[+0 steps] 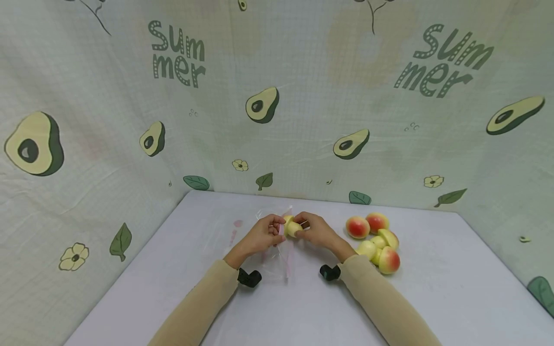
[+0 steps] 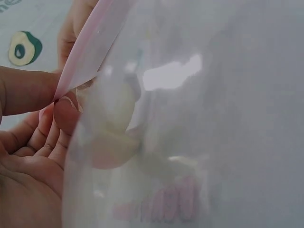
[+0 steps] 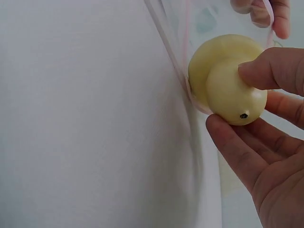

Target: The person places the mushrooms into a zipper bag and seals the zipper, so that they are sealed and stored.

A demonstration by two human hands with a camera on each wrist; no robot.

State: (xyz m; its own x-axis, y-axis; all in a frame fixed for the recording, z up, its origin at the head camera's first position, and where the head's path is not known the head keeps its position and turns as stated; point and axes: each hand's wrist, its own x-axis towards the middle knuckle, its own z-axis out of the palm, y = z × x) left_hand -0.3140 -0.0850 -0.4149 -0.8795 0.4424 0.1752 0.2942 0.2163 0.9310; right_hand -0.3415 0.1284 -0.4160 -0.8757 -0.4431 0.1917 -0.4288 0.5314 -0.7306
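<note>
My left hand [image 1: 262, 234] pinches the pink zip edge [image 2: 78, 52] of a clear plastic zip bag [image 1: 274, 269] between thumb and finger. A pale yellow toy mushroom [image 1: 295, 229] is gripped by my right hand [image 1: 318, 231], thumb on one side and fingers on the other. In the right wrist view, the mushroom's [image 3: 237, 90] wide cap sits at the bag's mouth, while the stem with a small dark spot faces my palm. Through the clear plastic, the left wrist view shows the mushroom [image 2: 114, 128] blurred, along with pink printing on the bag.
Right of my right hand lies a cluster of pale yellow mushrooms [image 1: 367, 250] and red-and-yellow peach-like fruits [image 1: 357, 227], partly behind my right forearm. The white table [image 1: 454, 283] meets a hanging cloth [image 1: 303, 110] with avocado prints at the back and sides.
</note>
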